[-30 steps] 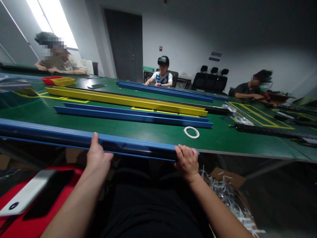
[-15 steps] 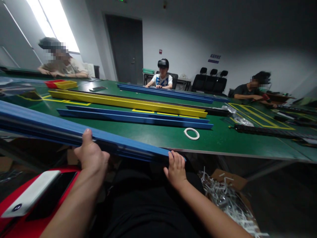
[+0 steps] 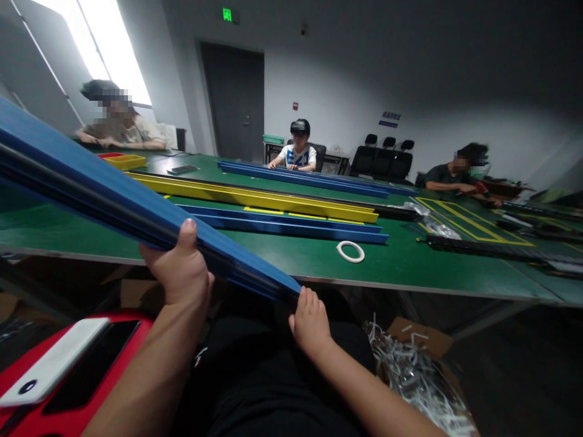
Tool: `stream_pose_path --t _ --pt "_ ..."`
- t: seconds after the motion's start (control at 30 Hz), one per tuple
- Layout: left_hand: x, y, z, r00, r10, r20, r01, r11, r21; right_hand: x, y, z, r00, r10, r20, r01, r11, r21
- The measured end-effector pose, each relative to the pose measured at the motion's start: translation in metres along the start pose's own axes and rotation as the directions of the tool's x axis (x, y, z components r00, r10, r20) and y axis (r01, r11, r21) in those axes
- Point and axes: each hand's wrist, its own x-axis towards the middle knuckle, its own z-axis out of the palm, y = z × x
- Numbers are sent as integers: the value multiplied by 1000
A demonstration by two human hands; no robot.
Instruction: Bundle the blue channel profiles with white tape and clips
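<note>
The blue channel [image 3: 113,197] has tilted up leftward, both hands' grip clamping its near end.

Long blue channel strip [image 3: 113,197], plastic-looking, w/ a dark groove running lengthwise along its near face. Tilted steeply: far end up high toward upper left, out of frame; near end down low, just above the right-hand fingers [image 3: 306,300], which wrap it from below at the tip. Left-hand fingers [image 3: 187,233] clamp it further up, thumb pressed on the near face. Strip is lifted clear of the counter edge, hanging over the lap.
</note>
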Motion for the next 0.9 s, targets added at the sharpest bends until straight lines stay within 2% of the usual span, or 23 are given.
stream_pose_path --t 0.1,0.3,0.43,0.5,0.57,0.7,0.8,0.9 --pt "-3 6 10 994 98 -51 -99 995 -16 1 -8 0 999 4 47 -5 1000 17" --pt "-15 31 23 982 135 133 -155 976 153 4 -19 7 994 8 105 -21 992 122" --pt "-23 48 38 976 99 195 -151 950 272 12 -23 -6 995 2 103 -31 957 288" --pt "-29 52 47 972 105 212 -174 925 339 18 -24 -23 998 -29 56 2 906 424" --pt "-34 55 54 951 162 265 -264 871 414 25 -26 -45 998 -68 -21 68 830 554" --pt "-44 55 64 854 303 423 -489 746 452 43 -28 -95 972 -83 -218 215 679 702" --pt "-54 53 71 779 370 506 -585 719 375 57 -27 -136 916 -40 -399 352 558 752" --pt "-65 53 79 706 423 568 -640 724 256 71 -23 -181 827 44 -561 476 478 738"
